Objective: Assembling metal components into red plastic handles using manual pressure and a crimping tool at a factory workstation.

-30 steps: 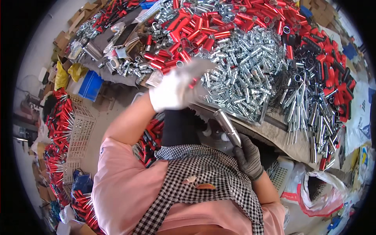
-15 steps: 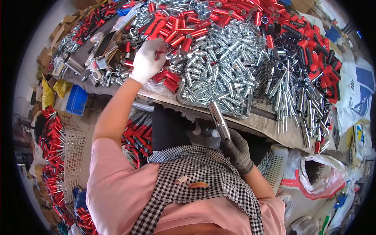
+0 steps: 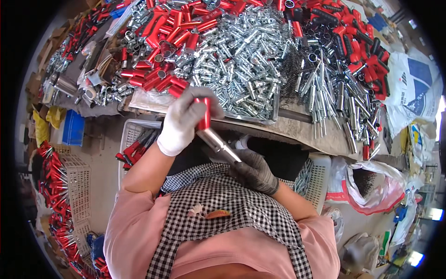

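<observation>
Silver tube (image 3: 217,145): slender, cylindrical, polished metal, showing bright streaks along its side and small dark marks partway down; lying aslant above the person's lap, just in front of the wooden workbench edge (image 3: 311,139).

Red tube (image 3: 205,116): short, glossy, cylindrical; standing nearly upright, its lower end meeting the silver tube's upper end. Whether one is entering the other cannot be told.

Left hand (image 3: 185,116), in a white glove with greyish fingers: clasping the red tube, fingers curling round it, fingertips blurring. Right hand (image 3: 256,172), in a dark grey glove: gripping the silver tube's lower end, fingers folding firmly over it.

Shallow metal tray (image 3: 275,111): holding a heap of small silver metal fittings (image 3: 244,60), lying beyond the hands.

Markings: a white-and-blue plastic sack (image 3: 418,88) is bearing dark and pale printing at the bench's right end. A red metal piece (image 3: 206,19) beyond the hands is showing pale lettering. Neither held tube is displaying readable writing.
</observation>
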Demonstrator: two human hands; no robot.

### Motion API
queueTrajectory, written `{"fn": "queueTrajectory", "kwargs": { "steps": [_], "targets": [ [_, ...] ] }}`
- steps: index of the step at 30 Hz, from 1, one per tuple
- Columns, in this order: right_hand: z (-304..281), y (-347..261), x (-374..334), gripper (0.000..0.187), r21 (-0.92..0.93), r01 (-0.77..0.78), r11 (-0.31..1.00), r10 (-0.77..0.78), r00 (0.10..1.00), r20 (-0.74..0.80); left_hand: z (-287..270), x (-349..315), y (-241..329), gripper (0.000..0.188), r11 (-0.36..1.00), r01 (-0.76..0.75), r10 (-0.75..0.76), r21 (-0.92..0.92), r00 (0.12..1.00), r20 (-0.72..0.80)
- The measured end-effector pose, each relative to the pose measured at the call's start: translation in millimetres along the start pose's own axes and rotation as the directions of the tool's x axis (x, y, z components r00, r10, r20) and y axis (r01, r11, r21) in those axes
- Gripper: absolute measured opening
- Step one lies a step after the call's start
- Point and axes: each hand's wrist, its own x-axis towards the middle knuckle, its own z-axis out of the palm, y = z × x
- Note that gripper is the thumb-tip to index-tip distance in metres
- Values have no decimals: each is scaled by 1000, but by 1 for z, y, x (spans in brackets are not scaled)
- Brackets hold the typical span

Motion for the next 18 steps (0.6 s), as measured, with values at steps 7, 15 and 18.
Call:
{"fn": "queueTrajectory", "kwargs": {
  "steps": [7, 15, 18],
  "targets": [
    [-7, -12, -4, 60, 79, 115, 990, -113, 993, -36, 43, 1, -35, 40, 935, -6, 70, -354, 983, 169],
    [1, 6, 14, 54, 217, 88, 972, -131, 972, 195, 66, 13, -30, 47, 715, 213, -225, -666, 972, 70],
    [-12, -5, 15, 52, -197, 109, 974, -53, 962, 268, 64, 2, -22, 46, 896, 247, -230, -369, 969, 90]
  ]
}}
